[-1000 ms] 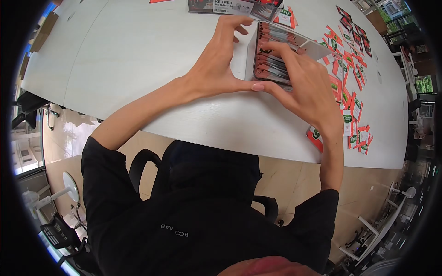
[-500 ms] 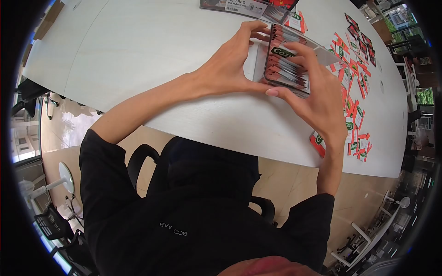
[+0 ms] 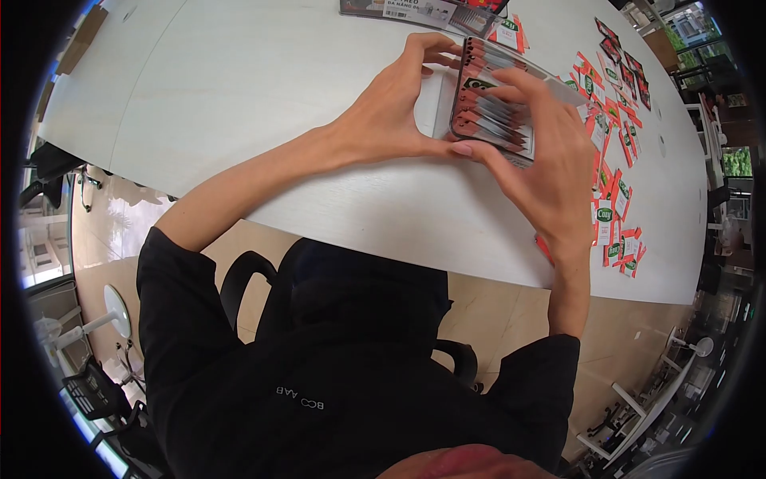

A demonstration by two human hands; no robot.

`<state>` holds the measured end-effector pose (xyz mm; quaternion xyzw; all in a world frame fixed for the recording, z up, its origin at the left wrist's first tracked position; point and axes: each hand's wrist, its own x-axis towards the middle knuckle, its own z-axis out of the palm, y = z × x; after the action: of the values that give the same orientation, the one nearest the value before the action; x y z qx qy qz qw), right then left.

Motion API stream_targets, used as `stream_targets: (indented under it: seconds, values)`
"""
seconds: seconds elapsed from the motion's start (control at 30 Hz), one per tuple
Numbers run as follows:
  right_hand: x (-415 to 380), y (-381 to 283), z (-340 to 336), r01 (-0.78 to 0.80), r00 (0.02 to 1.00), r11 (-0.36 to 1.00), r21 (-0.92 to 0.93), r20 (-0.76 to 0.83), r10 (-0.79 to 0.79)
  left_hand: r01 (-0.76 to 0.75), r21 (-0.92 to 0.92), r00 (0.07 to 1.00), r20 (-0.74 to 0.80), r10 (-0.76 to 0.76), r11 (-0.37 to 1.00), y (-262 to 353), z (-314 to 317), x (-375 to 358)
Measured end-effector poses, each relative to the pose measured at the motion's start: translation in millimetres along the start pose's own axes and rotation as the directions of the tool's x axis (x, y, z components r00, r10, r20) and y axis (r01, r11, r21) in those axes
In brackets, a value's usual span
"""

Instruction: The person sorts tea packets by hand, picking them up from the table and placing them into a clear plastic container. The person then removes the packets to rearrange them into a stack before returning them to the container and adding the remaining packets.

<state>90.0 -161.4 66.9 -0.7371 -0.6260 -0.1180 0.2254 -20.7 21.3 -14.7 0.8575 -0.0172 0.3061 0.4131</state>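
Observation:
A clear plastic box (image 3: 453, 112) stands tilted on the white table, with a row of upright red-and-white Cozy sachets (image 3: 488, 108) packed inside. My left hand (image 3: 391, 108) curves around the box's left side, fingers at its far left corner and thumb at the near left corner. From the right, my right hand (image 3: 554, 152) grips the same box. Its thumb tip meets the left thumb at the near corner, while its fingers reach over the open face onto the sachets. The right palm hides part of the box's right side.
Loose Cozy sachets (image 3: 604, 214) lie scattered over the right side of the table (image 3: 263, 88). Several dark red packets (image 3: 630, 80) sit at the far right. A clear-fronted box with a printed label (image 3: 407, 11) stands at the far edge of view.
The box and both hands appear slightly further left and up. The right thumb has slid a little left along the near corner. The grip otherwise looks the same.

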Motion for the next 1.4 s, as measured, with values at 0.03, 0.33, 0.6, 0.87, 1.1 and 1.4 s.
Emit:
stream_targets:
  seconds: [0.03, 0.33, 0.6, 0.87, 1.1, 1.4]
  values:
    - [0, -1, -1, 0.004, 1.000, 1.000, 0.002, 0.002, -0.004, 0.010, -0.012, 1.000, 0.005, -0.010, 1.000, 1, 0, 0]
    - [2, 11, 11, 0.052, 0.998, 0.989, 0.140, 0.028, -0.057, 0.009, 0.012, 1.000, 0.012, -0.009, 1.000, 5, -1, 0]
    - [12, 51, -18, 0.000, 0.954, 0.999, 0.040, -0.298, 0.012, -0.013, 0.048, 1.000, 0.016, 0.012, 0.999, 4, 0, -1]
    - [6, 64, -7, -0.021, 0.990, 0.997, 0.077, -0.139, 0.031, 0.000, 0.070, 1.000, 0.031, -0.002, 0.998, 6, -1, 0]
    - [7, 58, -6, -0.030, 0.960, 0.989, 0.142, -0.270, 0.068, 0.002, 0.069, 0.999, 0.034, -0.005, 0.998, 6, -1, 0]
    - [5, 59, -9, -0.002, 0.888, 0.925, 0.380, -0.425, 0.177, -0.113, 0.115, 0.992, -0.035, 0.118, 0.987, 7, -3, 2]
